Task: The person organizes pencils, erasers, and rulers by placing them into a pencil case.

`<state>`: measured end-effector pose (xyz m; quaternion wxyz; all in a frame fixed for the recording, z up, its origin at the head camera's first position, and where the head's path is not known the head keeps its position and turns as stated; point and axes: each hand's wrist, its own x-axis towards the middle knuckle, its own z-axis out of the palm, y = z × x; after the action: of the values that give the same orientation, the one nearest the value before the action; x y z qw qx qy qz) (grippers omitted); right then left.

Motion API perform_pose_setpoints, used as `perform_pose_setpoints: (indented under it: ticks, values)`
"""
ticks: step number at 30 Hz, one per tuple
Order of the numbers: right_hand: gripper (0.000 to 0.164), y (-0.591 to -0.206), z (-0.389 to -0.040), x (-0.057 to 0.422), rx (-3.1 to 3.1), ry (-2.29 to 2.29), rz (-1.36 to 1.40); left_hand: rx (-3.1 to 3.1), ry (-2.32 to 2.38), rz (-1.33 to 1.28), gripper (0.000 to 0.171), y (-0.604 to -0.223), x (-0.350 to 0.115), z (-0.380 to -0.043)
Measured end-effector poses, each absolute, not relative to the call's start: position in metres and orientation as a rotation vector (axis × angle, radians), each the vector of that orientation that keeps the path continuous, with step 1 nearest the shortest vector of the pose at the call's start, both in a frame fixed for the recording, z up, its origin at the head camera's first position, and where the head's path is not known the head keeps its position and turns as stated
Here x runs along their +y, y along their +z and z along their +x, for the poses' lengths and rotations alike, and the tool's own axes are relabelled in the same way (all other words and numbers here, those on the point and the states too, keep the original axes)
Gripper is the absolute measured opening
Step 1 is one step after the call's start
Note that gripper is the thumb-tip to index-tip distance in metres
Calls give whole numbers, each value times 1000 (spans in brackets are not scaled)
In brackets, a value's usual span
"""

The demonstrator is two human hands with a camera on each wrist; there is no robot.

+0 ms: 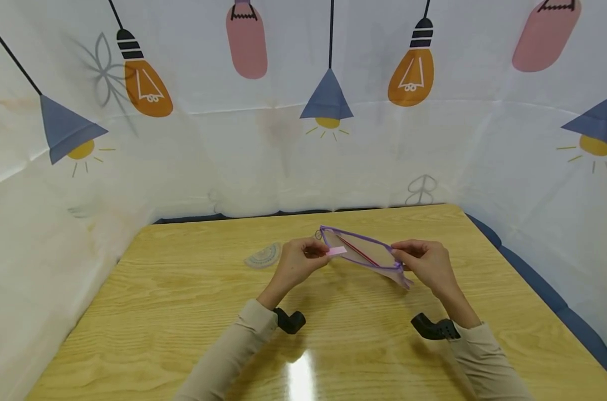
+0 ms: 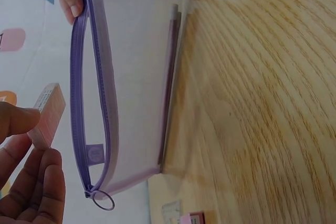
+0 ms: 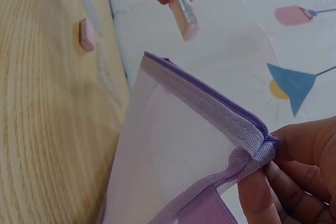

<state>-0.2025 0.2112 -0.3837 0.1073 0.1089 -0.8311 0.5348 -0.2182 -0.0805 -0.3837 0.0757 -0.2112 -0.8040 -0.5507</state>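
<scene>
No words or numbers can be read: print on the pink eraser (image 2: 50,119) is blurred, the scale on the clear protractor (image 1: 263,256) too small, the round mark (image 2: 95,154) on the purple pouch (image 2: 136,82) indistinct.

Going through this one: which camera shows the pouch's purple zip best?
The left wrist view: the zip of the pouch shows large, with its two sides parted. The head view also shows the opening, but small; the right wrist view catches the zip from the side, so the gap is hidden.
</scene>
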Motion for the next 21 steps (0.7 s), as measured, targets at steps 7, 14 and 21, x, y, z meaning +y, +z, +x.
perform_pose_setpoints:
  ticks: [7,14,21]
  values:
    - [23,-382,-203,210,-2437,1563,342,-2406,-1629,-622,8,-384,-77,-223]
    - [22,-382,-203,210,-2433,1554,359,-2393,-1644,-634,9,-385,-73,-225]
    - [22,-383,-203,211,-2430,1559,358,-2392,-1640,-642,11,-386,-69,-227]
